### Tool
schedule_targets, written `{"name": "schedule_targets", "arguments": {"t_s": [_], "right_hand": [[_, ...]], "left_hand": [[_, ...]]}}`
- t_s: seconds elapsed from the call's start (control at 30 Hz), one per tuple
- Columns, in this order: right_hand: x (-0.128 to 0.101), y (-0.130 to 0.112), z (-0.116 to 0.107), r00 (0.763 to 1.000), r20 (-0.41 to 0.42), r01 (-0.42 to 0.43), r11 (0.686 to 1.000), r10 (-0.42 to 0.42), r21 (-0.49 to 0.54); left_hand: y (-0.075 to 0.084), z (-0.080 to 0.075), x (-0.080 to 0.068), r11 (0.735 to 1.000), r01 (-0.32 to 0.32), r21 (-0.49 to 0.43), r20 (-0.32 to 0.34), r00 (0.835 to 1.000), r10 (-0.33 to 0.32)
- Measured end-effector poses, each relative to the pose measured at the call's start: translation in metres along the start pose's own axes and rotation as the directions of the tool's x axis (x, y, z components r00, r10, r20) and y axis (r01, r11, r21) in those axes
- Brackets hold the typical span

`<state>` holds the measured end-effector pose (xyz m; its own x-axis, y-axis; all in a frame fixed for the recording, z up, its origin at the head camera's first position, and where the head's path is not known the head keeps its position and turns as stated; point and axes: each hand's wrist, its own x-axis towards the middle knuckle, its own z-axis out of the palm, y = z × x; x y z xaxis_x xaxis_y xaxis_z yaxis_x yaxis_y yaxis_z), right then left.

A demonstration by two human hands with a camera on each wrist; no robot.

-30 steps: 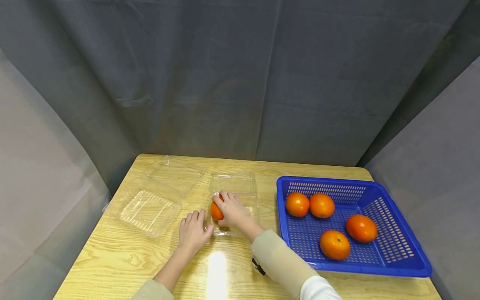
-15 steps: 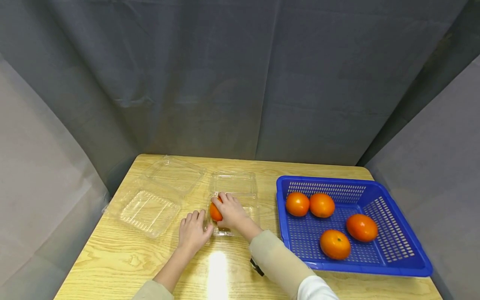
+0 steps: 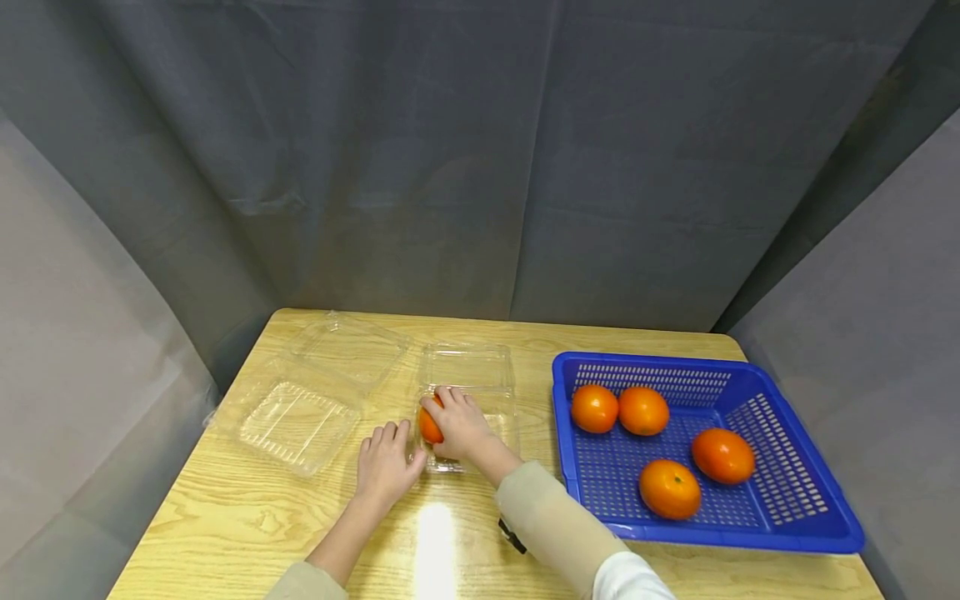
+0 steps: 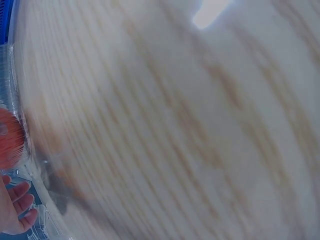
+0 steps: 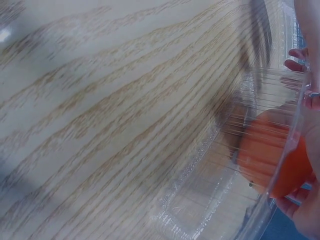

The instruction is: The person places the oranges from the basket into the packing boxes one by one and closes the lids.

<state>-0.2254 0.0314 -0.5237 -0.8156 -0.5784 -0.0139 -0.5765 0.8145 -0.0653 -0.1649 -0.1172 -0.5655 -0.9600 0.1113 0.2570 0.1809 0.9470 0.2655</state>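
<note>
My right hand (image 3: pixel 459 425) grips an orange (image 3: pixel 430 427) from above, with its fingers curled over the top. That fruit sits at the left side of a clear plastic clamshell box (image 3: pixel 495 408), whose lid lies folded back. Through the clear wall in the right wrist view, the orange (image 5: pixel 262 150) shows low inside the box. My left hand (image 3: pixel 386 467) rests beside the box's front left corner, its fingers loosely extended and the thumb right at the box's edge. Fingers of the right hand hide part of the fruit.
At the right stands a blue plastic basket (image 3: pixel 813 533) with several more oranges (image 3: pixel 670 489) in it. A second clear clamshell box (image 3: pixel 300 425) lies with its lid back at the left of the wooden table (image 3: pixel 225 533). A grey curtain (image 3: pixel 420 208) hangs behind.
My right hand has shifted slightly left with the orange, closer to the box's left wall. My left hand has stayed in place.
</note>
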Motion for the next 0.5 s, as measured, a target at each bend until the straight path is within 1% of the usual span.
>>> {"name": "schedule_targets", "arguments": {"t_s": [0.13, 0.5], "right_hand": [[0.0002, -0.0003, 0.0003, 1.0, 0.0, 0.001, 1.0, -0.001, -0.008], [-0.0025, 0.0013, -0.0039, 1.0, 0.005, 0.017, 1.0, -0.018, 0.025]], "left_hand": [[0.0002, -0.0003, -0.0003, 1.0, 0.001, -0.005, -0.003, 1.0, -0.001], [0.0005, -0.0001, -0.0006, 1.0, 0.009, -0.004, 0.006, 1.0, -0.009]]}}
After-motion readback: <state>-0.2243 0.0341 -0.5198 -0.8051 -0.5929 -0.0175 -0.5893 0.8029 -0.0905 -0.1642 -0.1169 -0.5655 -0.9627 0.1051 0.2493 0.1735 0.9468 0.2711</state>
